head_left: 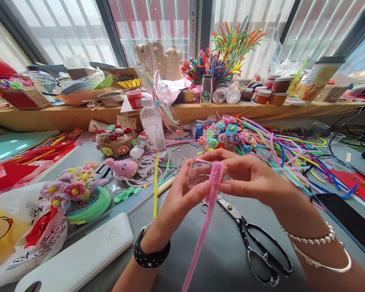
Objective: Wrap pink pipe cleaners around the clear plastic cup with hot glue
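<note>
My left hand (182, 194) and my right hand (246, 176) meet above the grey table (225, 259). Together they pinch a small clear plastic container (199, 172). A fuzzy pink pipe cleaner (205, 219) is wrapped over its right side and trails down toward me. My left thumb and fingers grip the container's near side, while my right fingers close on the pipe cleaner's top end against the container. Black-handled scissors (255, 243) lie on the table just under my right wrist.
A heap of coloured pipe cleaners (286, 150) spreads to the right. A water bottle (153, 127), flower baskets (115, 142) and a pink knitted figure (123, 167) stand behind. At left lie a white power bank (82, 255) and a yellow stem (155, 186). A phone (346, 221) lies at right.
</note>
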Motion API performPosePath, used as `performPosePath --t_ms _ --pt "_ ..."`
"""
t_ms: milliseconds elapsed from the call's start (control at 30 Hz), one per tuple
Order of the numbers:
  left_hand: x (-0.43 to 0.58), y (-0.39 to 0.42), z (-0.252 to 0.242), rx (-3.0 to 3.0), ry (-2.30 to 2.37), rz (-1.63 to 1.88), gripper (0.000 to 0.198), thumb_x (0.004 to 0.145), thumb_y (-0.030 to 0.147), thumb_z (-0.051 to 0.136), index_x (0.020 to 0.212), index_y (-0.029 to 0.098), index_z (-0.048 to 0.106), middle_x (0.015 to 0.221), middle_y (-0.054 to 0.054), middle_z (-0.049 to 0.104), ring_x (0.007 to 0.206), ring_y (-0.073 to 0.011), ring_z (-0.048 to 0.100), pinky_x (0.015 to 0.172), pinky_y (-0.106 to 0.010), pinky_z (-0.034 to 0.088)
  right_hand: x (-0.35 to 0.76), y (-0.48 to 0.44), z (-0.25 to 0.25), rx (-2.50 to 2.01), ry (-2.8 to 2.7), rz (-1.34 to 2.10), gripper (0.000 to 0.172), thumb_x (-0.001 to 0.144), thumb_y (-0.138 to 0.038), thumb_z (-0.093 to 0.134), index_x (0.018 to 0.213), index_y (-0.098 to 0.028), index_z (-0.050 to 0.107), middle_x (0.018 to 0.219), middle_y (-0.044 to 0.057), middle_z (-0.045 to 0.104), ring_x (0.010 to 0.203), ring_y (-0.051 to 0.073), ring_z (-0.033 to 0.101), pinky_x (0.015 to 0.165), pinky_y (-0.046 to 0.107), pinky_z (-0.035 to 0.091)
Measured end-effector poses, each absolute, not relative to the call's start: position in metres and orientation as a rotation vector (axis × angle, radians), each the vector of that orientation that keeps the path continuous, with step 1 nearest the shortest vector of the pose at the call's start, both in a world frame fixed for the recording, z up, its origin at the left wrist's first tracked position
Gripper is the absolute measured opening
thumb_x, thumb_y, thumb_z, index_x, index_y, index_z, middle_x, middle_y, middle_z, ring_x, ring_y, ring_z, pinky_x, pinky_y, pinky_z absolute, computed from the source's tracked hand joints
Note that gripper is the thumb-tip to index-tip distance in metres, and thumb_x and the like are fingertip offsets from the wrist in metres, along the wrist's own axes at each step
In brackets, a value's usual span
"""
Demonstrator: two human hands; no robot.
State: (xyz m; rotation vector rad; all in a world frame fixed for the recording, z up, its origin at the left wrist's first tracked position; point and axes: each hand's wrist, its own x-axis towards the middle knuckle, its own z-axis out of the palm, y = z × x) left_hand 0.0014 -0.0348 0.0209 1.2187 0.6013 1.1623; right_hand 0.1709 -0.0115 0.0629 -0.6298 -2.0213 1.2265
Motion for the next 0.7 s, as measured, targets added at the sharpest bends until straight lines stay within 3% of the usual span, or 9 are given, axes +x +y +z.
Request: performPosePath --t_ms 700 --pt "-0.0005 -0.0353 0.0208 1.255 0.597 1.134 0.042 0.079 0.036 0.059 0.116 0.022 0.043 0.116 -0.008 0.060 0.104 -0.0241 0.059 0.078 -0.030 0.050 0.1708 -0.0113 0.0622 -0.639 -2.044 1.200 0.027 0.079 -0.026 0.064 0.106 -0.027 0.068 0.119 0.005 0.057 0.117 0.021 0.049 0.100 0.039 0.039"
